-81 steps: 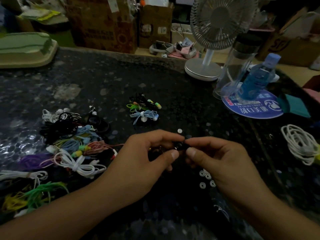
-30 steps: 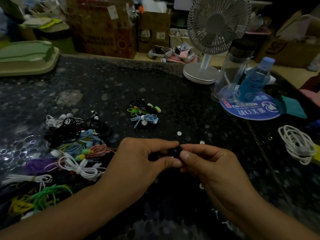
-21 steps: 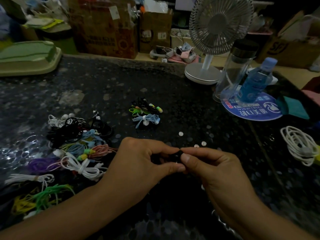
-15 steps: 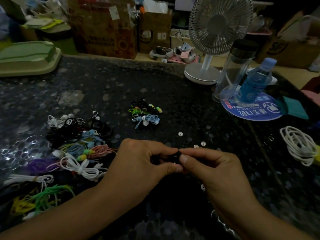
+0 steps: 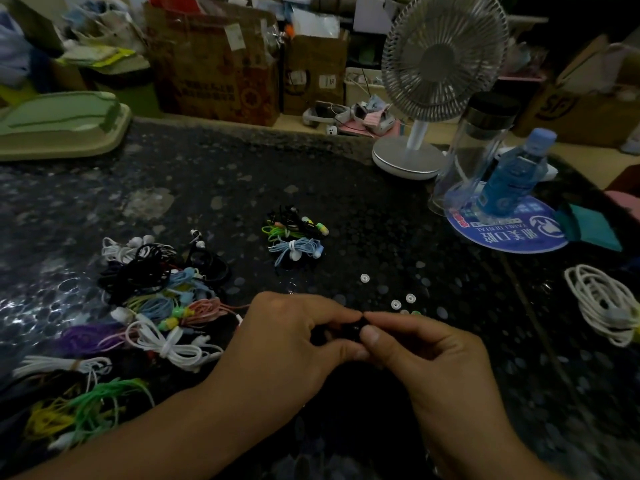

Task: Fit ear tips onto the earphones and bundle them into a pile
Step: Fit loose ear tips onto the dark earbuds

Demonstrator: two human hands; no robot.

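Low in the centre of the frame, my left hand (image 5: 291, 337) and right hand (image 5: 429, 355) met fingertip to fingertip, both curled around one small black earphone (image 5: 355, 329) pinched between thumbs and forefingers. It sat directly between the hands, just above the dark speckled table (image 5: 346, 202). It was too dark and too covered for me to tell which way its long axis ran, or whether a tip was already seated. Neither hand was nearer; both touched it.

Just beyond my right fingertips, toward centre right, lay the loose white ear tips (image 5: 410, 298), nearer to that hand than to the left. I judged any next tip would be the right hand's to fetch.

At lower left and middle left spread a heap of coiled earphones (image 5: 162, 306) in white, green, pink, blue and black, near my left wrist. Further up, at centre, sat a smaller pile of bundles (image 5: 296, 233) in green, black and pale blue, well apart from both hands and slightly left of them.

At the right edge lay a white cable coil (image 5: 602, 303). At upper right stood a desk fan (image 5: 440, 64) and a blue bottle (image 5: 512, 174).
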